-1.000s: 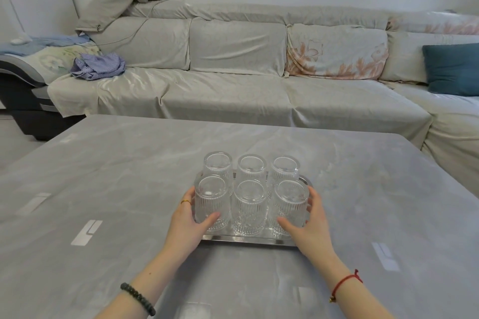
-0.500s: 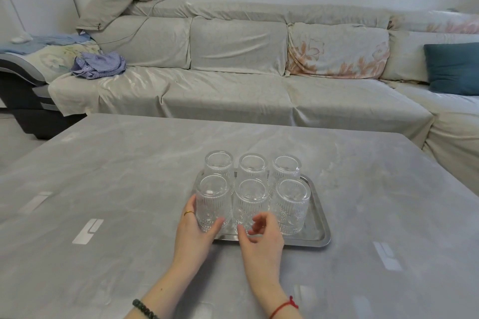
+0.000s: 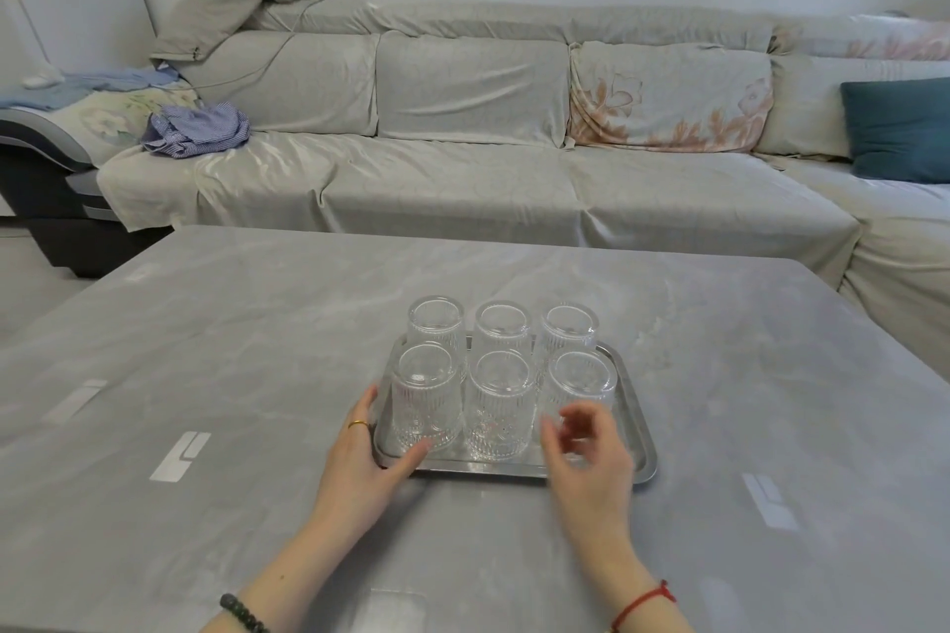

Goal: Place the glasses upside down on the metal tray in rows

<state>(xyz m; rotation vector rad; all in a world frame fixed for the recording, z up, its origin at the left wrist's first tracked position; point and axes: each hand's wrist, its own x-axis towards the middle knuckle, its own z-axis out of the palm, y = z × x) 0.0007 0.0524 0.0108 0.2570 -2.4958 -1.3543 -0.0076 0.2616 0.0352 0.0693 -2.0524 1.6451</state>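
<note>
Glasses (image 3: 499, 404) stand inverted on tray (image 3: 640, 432), two rows.

We find no readable words, brands or numbers anywhere (the pale angular marks on the table (image 3: 257, 324) are plain shapes, not letters we can make out).

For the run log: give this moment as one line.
glasses: six inverted, two rows | metal tray: on table | left hand: at tray's left edge | right hand: blurred, near front-right glass
</note>
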